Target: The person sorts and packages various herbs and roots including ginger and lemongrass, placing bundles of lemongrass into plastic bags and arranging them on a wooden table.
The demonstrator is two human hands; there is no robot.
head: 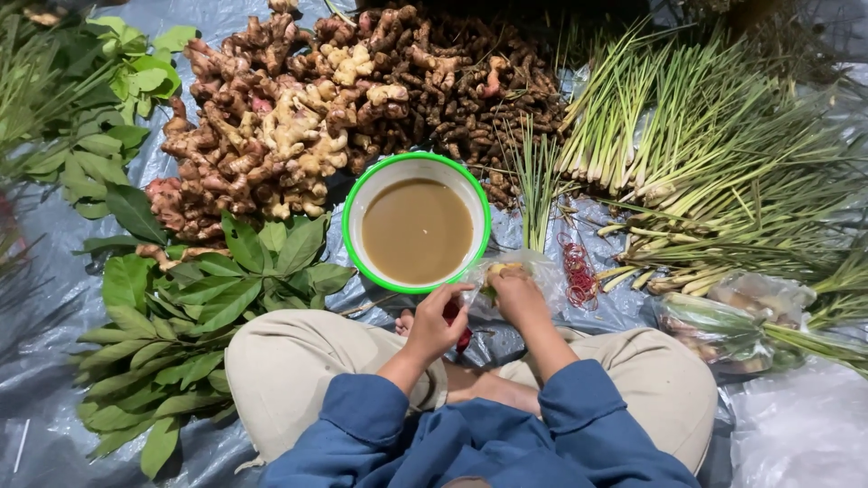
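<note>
I see my left hand (434, 323) curled, fingertips pinching the edge of a small clear plastic bag (515, 271) just near of the single green-rimmed bowl (354, 235) of brown liquid; my right hand (517, 294) is closed around the bag; red rubber bands (579, 271) lie right; ginger pile (271, 126) far left, lemongrass (687, 117) far right, leaves (199, 298) left.

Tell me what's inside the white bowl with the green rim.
The bowl holds murky brown liquid, filling it well up. The liquid is opaque, so the bottom, and anything sunk in it, cannot be seen. Nothing floats on top.
</note>
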